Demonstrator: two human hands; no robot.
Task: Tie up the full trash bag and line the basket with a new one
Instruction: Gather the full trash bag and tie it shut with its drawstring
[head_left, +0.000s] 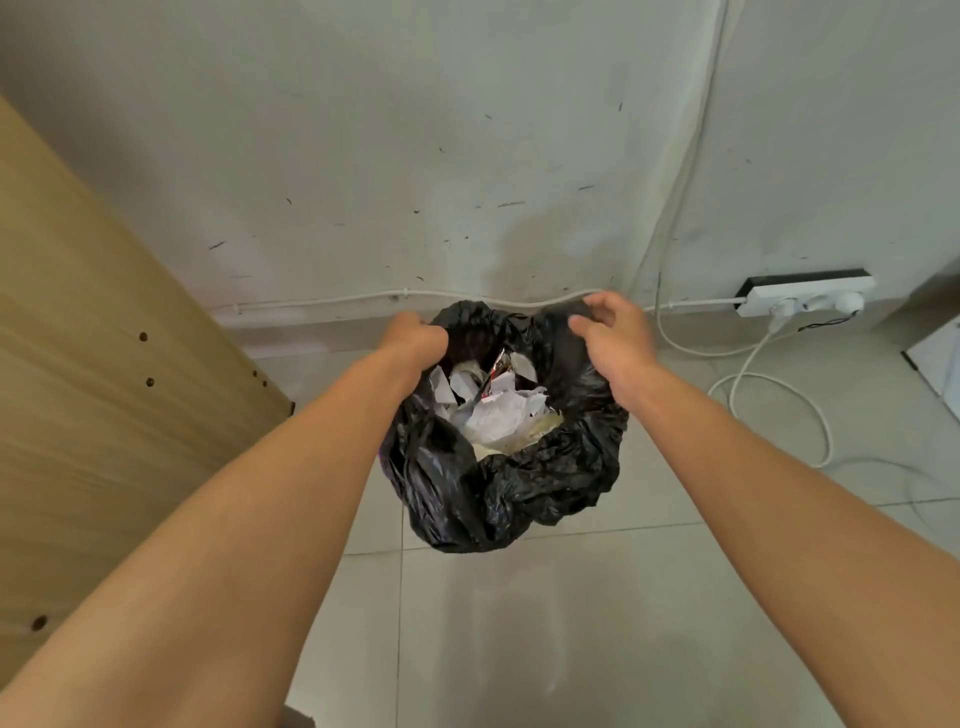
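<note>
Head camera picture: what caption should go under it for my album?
Both hands, left and right, grip the open black trash bag.

Glossy crinkled black plastic bag (519, 483); crumpled white paper (493, 415); matt wood panel (93, 364).

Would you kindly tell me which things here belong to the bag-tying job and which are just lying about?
Job:
- black trash bag, mouth open
- paper waste inside it
- left hand and right hand, gripping the bag's rim

Lying about:
- power strip
- white cables
- wooden panel

Soft even daylight, faint shadows, wide-angle edge bending, slight blur
</note>
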